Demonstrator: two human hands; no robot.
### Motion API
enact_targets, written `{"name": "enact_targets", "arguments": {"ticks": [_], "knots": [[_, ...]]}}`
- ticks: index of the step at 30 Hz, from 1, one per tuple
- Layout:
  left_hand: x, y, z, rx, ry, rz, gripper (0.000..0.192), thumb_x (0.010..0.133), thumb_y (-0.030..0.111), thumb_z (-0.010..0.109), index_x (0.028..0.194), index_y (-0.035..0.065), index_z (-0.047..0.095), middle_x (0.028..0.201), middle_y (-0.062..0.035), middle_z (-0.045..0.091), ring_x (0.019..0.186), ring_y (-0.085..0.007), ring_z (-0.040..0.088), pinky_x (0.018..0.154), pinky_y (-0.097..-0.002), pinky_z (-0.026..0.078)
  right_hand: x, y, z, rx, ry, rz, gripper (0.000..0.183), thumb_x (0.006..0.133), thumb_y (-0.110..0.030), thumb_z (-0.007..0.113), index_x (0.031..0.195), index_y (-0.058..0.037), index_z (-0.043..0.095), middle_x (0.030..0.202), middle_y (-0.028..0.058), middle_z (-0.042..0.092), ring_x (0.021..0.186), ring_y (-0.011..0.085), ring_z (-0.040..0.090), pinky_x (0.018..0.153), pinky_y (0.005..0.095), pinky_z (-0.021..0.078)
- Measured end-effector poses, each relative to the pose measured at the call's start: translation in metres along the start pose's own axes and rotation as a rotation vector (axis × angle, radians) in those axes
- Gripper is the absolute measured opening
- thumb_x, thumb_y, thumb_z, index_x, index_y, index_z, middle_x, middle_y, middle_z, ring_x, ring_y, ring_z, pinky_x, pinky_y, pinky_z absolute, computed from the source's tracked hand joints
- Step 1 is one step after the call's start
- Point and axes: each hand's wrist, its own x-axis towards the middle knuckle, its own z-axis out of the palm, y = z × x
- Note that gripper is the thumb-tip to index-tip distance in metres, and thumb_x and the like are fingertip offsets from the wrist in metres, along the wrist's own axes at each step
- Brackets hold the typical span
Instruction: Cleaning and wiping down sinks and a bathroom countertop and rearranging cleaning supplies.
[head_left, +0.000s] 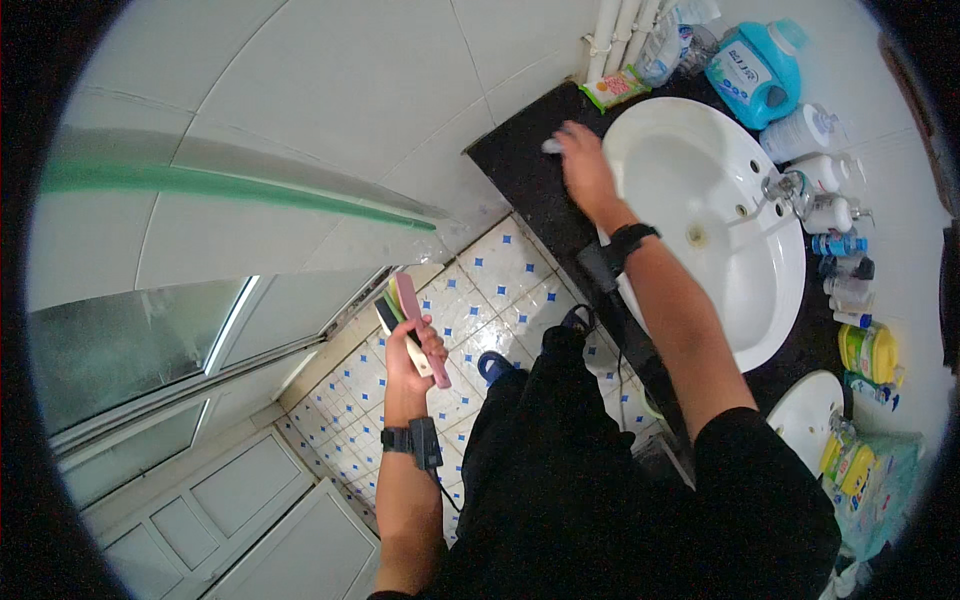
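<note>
My left hand (416, 349) grips a bundle of slim plastic pieces that look like brushes or combs. One is pink (407, 296), another is cream (418, 358) with a dark strip beside it, and green shows between them. Above the black countertop (517, 150), to the left of the white washbasin (660, 135), is my right hand (587, 165). Its fingers are on a small whitish thing (553, 145), which is blurred and partly covered; it may be a wadded cloth or tissue.
A wipes packet (615, 88) lies by white pipes (604, 37) in the corner. A blue detergent jug (750, 75), several pump bottles (799, 133) and a faucet (787, 187) line the basin's back. A green rail (247, 191) runs along the left wall above the tiled floor (480, 285).
</note>
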Motion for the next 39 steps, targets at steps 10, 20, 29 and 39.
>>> {"name": "enact_targets", "arguments": {"ticks": [10,20,29,39], "knots": [[0.017,-0.017,0.04,0.005,-0.05,-0.1,0.016,0.075,0.012,0.049,0.086,0.0007,0.047,0.057,-0.0002,0.041,0.047,-0.0104,0.035,0.045,-0.0238,0.034,-0.084,-0.137,0.012,0.19,-0.154,0.023,0.031,0.07,0.0,0.049,0.098,-0.0071,0.058,0.119,0.0093,0.047,0.117,0.0317,0.035,0.095,0.0382,0.0349],[0.015,-0.025,0.065,0.349,0.044,-0.022,0.005,0.079,0.007,0.05,0.08,0.0067,0.046,0.06,-0.0007,0.045,0.051,-0.0133,0.042,0.054,-0.0289,0.039,-0.107,-0.116,0.008,-0.017,0.008,0.051,0.016,0.07,-0.007,0.049,0.082,-0.005,0.059,0.117,0.0115,0.048,0.114,0.032,0.039,0.097,0.0416,0.032],[0.021,-0.016,0.142,1.229,0.179,0.462,0.016,0.074,0.002,0.055,0.088,-0.0029,0.051,0.06,-0.0067,0.051,0.049,-0.0149,0.049,0.041,-0.028,0.039,-0.107,-0.103,-0.037,0.538,0.206,0.239,0.035,0.07,0.012,0.046,0.099,-0.0031,0.059,0.117,0.0148,0.049,0.111,0.0331,0.042,0.095,0.036,0.0345],[0.125,-0.03,0.181,1.8,0.134,0.786,0.017,0.075,0.012,0.061,0.079,-0.0002,0.05,0.06,-0.0048,0.052,0.045,-0.0123,0.046,0.042,-0.0287,0.038,-0.154,0.006,-0.139,0.552,0.45,0.723,0.031,0.076,0.011,0.044,0.101,-0.0004,0.057,0.118,0.0147,0.049,0.106,0.0257,0.051,0.086,0.0304,0.0429]]}}
